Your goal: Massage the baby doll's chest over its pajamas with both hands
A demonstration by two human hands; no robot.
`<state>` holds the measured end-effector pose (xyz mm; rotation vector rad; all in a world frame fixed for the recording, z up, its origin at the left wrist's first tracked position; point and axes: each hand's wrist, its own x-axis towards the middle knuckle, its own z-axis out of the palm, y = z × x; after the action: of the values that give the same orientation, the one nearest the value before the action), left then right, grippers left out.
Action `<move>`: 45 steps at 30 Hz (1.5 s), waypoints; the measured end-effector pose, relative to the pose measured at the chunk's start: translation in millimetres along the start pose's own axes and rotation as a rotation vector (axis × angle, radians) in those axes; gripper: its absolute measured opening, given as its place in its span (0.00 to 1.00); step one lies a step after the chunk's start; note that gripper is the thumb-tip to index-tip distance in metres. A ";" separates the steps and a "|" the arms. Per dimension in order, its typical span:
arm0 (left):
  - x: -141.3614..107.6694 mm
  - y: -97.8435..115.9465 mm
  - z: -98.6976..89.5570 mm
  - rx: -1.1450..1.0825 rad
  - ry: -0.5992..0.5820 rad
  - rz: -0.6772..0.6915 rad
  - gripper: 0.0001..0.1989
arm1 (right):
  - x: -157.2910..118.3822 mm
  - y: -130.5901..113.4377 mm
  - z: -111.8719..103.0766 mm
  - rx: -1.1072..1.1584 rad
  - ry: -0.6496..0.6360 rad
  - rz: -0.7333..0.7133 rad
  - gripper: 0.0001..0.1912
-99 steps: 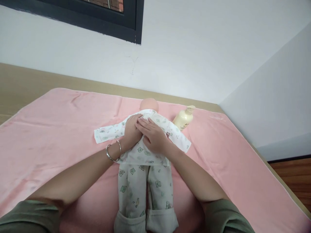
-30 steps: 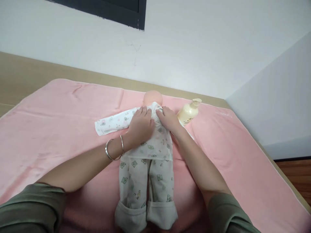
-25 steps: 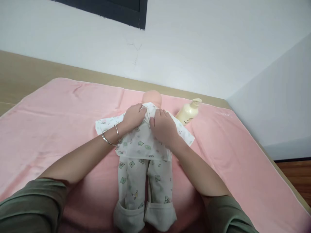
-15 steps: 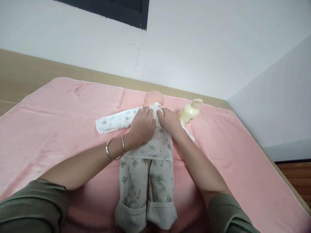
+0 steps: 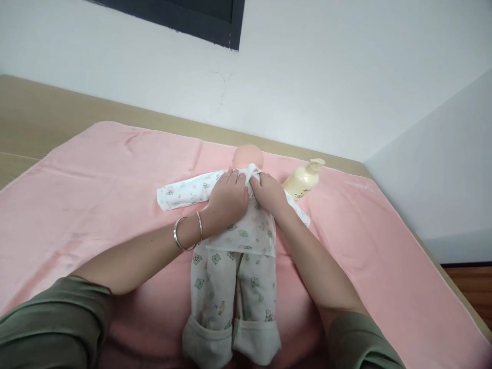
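A doll with a smooth, bare head (image 5: 248, 155) lies with its legs toward me. Over its chest is a white baby shirt (image 5: 240, 241) printed with small animals, one sleeve spread out to the left. My left hand (image 5: 229, 199) has its fingers curled on the shirt near the collar. Close beside it, my right hand (image 5: 270, 192) pinches the shirt's upper front, thumb toward the middle. The matching baby trousers (image 5: 234, 292) have wide turned-up cuffs. The doll's chest is hidden beneath the cloth and my hands.
A cream pump bottle (image 5: 304, 180) stands tilted in view by the right sleeve. Everything rests on a pink blanket (image 5: 126, 169) over a wooden surface (image 5: 34, 113). A white wall (image 5: 307, 66) rises behind, with a dark frame (image 5: 207, 25) at the top.
The whole view has shifted slightly, so things appear a little farther right. My left fingers look more curled at the collar; both hands stay on the shirt.
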<state>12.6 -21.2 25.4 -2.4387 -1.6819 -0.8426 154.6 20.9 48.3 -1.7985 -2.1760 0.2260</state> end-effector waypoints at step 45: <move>7.6 -17.9 2.5 -0.053 -0.085 -0.127 0.19 | -7.9 -1.1 7.5 -0.037 0.033 -0.166 0.17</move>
<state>-0.3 -6.7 22.4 -2.4572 -1.8848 -0.8175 152.4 13.6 40.4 -1.6169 -2.3058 0.1183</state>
